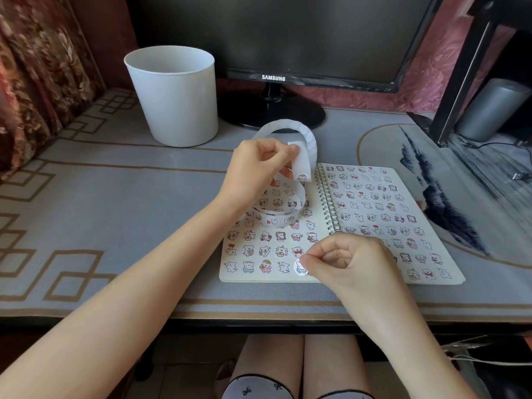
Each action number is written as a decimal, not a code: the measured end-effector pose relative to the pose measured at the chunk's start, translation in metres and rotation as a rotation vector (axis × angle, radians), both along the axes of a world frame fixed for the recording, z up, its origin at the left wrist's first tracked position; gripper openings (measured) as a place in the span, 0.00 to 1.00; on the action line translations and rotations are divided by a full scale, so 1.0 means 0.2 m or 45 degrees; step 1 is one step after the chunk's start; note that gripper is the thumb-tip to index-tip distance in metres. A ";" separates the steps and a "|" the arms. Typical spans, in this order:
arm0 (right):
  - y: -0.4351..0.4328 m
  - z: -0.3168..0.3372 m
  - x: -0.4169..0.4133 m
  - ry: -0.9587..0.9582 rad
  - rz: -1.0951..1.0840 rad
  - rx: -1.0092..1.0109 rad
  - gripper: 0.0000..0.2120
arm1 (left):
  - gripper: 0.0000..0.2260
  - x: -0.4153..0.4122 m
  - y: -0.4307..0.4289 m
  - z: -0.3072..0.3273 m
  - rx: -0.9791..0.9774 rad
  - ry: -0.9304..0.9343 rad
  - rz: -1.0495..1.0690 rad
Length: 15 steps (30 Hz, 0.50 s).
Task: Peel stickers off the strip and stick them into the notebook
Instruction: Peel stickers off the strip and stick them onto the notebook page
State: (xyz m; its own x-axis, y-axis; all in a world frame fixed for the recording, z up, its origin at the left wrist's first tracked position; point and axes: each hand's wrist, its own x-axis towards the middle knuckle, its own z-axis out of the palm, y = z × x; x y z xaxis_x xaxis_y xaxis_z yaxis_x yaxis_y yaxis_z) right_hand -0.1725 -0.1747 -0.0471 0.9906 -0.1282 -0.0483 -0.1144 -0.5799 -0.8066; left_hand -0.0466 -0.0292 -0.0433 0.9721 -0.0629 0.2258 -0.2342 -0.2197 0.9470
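Observation:
An open spiral notebook (pixel 449 272) lies on the desk, both pages covered with rows of small cartoon bear stickers. My left hand (pixel 256 171) is raised above the left page and pinches a long white sticker strip (pixel 309 139), which arcs upward and loops down onto the page; one sticker shows near its hanging end. My right hand (pixel 345 260) pinches a round sticker (pixel 300 267) at the bottom row of the left page, right at the paper.
A white plastic bucket (pixel 175 96) stands at the back left of the desk. A dark monitor (pixel 288 38) on a round base stands behind the notebook. A patterned desk mat (pixel 115 197) covers the desk; a grey cylinder (pixel 489 110) and cables sit at far right.

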 end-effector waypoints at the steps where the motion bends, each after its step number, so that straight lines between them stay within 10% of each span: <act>1: 0.00 0.00 0.00 -0.007 -0.005 -0.016 0.05 | 0.12 0.00 0.00 0.00 0.002 -0.002 -0.001; 15: 0.02 -0.01 -0.01 -0.036 -0.026 -0.071 0.06 | 0.12 0.00 0.00 0.00 0.026 -0.012 0.005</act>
State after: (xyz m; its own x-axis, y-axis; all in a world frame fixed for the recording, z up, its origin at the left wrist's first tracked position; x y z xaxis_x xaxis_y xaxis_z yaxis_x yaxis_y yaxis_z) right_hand -0.1742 -0.1714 -0.0490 0.9886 -0.1502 -0.0126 -0.1043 -0.6215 -0.7765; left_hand -0.0469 -0.0294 -0.0426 0.9701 -0.0640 0.2340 -0.2425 -0.2397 0.9401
